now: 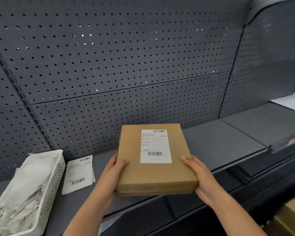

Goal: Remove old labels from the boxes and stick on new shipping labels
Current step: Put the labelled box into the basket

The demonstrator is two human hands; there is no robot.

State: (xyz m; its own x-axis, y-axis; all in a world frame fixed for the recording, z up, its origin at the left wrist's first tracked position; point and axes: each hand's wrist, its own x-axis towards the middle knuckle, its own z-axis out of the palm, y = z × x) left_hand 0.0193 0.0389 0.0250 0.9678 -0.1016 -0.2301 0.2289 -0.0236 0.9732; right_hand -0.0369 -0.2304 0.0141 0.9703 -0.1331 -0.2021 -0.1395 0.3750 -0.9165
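While I hold it from both sides, the cardboard box [153,169] lies flat, top face up, over the front of the dark grey shelf [220,145]. Its near edge juts past the shelf lip toward me. I cannot tell whether its underside touches the shelf.

White shipping label [155,146] stuck on the top face, toward the far half, slightly to the 3 o'clock side. Barcode at its far edge, another near its near edge. Print too small to read.

Left hand [112,174] grasps the box's 9 o'clock side near the front corner, thumb on top, fingers underneath and hidden. Right hand [200,176] grasps the 3 o'clock side the same way, thumb lying along the top edge.

At 9 o'clock from the box, just beside my left hand: loose label sheets [78,174] lying flat on the shelf, barcodes showing. Further out toward 8 o'clock: white perforated basket [46,189], holding crumpled pale paper scraps [26,193].

Behind everything, at 12 o'clock: grey pegboard panel [109,57]. At 2 o'clock, well apart, a white sheet [291,103] on the next shelf section. At 4 o'clock, below shelf level, more brown cartons [291,217], partly cut off.
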